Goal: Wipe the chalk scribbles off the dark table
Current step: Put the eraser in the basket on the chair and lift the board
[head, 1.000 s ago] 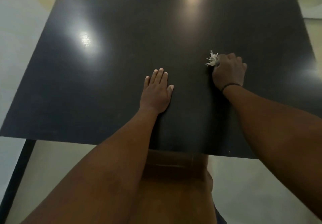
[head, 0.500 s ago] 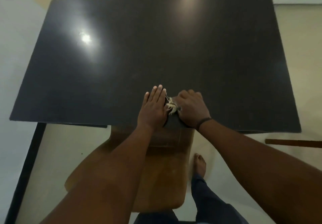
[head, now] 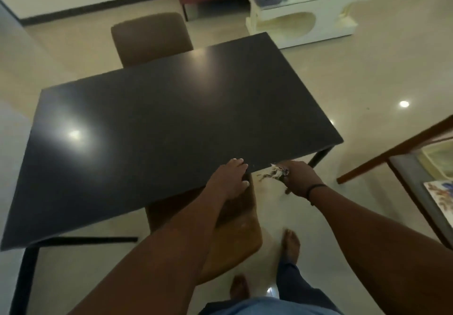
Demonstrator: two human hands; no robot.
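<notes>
The dark table [head: 159, 123] fills the middle of the view, and I see no chalk marks on its glossy top. My left hand [head: 230, 180] rests over the near edge, its fingers bent around the rim. My right hand [head: 297, 180] is off the table, just past the near edge, closed around a frayed pale rag [head: 275, 172] that sticks out to the left of the fist. A dark band sits on that wrist.
One brown chair [head: 232, 229] is tucked under the near edge by my feet, another [head: 152, 37] stands at the far side. A white console [head: 301, 15] with items is at the back right. A glass-topped wooden table [head: 421, 167] is at the right.
My right hand has slid the rag toward me and off the near edge. My left hand moved from lying flat on the top to the rim. The view has pulled back.
</notes>
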